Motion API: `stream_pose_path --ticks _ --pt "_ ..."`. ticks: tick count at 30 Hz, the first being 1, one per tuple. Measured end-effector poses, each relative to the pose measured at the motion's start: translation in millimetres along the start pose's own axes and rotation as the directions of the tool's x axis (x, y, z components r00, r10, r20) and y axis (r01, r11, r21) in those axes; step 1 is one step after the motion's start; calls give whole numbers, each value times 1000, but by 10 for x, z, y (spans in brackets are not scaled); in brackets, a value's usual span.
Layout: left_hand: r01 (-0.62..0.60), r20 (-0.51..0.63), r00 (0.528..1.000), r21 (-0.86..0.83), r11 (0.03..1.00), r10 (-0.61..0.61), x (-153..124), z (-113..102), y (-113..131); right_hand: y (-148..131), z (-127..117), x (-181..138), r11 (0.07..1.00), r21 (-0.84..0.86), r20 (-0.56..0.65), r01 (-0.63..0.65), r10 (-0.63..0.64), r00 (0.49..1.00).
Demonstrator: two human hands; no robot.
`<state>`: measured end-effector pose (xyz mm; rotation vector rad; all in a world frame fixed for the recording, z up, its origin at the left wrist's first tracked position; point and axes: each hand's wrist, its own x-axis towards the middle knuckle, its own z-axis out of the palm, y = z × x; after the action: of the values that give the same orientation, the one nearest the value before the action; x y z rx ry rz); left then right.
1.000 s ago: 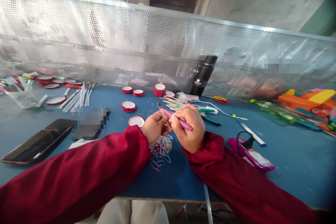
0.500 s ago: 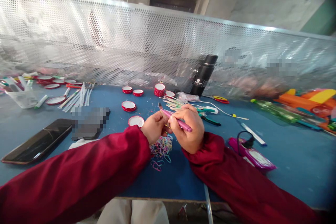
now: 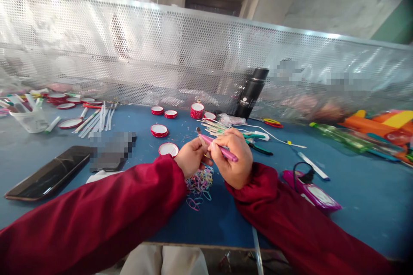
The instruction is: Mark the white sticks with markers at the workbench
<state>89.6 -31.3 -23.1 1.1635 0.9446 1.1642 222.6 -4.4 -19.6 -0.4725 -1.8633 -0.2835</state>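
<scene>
Just above the bands (image 3: 200, 182), the right hand (image 3: 235, 161) closes around a pink pen (image 3: 229, 154); the left hand (image 3: 191, 157) pinches a dark-tipped stick (image 3: 201, 140) beside it. Lids (image 3: 159, 129) and a flask (image 3: 250, 98) stand beyond the bands.

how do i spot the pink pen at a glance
On the blue table, find the pile of coloured bands. Just above it in view, the right hand holds the pen: solid pink, unlike the dark-tipped beige stick beside it.
</scene>
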Motion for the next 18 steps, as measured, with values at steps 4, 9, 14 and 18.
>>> stream_pose_path --ticks 4,9,14,18 --pt "20 -7 1000 14 1000 -20 -1 6 8 21 -1 -1 1000 -25 -15 8 -8 1000" --pt "18 1 1000 33 999 -18 10 13 21 41 -1 0 1000 -18 7 17 -16 1000" --pt "3 -4 1000 77 997 -2 26 -5 0 36 -7 14 1000 -31 18 4 -4 1000" --pt "9 15 1000 110 994 -11 21 -14 -2 52 -19 19 998 -44 51 -47 49 997"
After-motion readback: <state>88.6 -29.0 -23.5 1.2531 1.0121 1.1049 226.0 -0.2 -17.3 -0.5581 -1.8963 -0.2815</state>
